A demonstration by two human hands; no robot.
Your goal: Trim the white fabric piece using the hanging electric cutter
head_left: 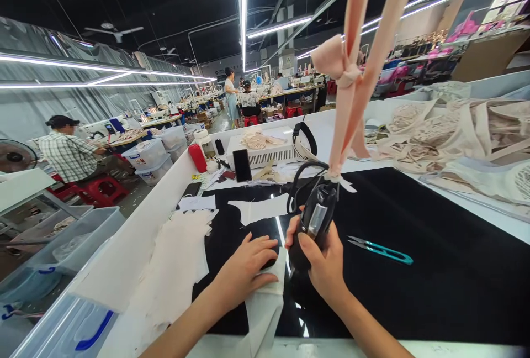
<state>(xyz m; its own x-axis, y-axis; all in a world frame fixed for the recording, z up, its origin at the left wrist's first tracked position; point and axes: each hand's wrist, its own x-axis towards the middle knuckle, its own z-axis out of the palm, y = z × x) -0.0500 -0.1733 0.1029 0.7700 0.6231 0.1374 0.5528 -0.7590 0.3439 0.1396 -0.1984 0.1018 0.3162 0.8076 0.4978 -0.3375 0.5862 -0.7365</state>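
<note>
My right hand (321, 256) is wrapped round a black corded hand tool (304, 250) with a silver label; its exact kind does not show. Knotted pink fabric straps (345, 109) run from the tool's top up out of view. Beside it, my left hand (250, 264) lies with fingers stretched out on a pale fabric piece (265, 308), close to the tool's base. Something dark shows under those fingers, mostly covered. To the right, teal thread snips (381, 250) rest on the glossy black work surface (434, 291).
Stacked pale fabric pieces (169, 269) lie along the left side, and another cut piece (263, 209) lies ahead. A phone (242, 165) leans against a white box (265, 151). Beige garments (447, 126) are heaped at right. A person (68, 153) sits beyond the left edge.
</note>
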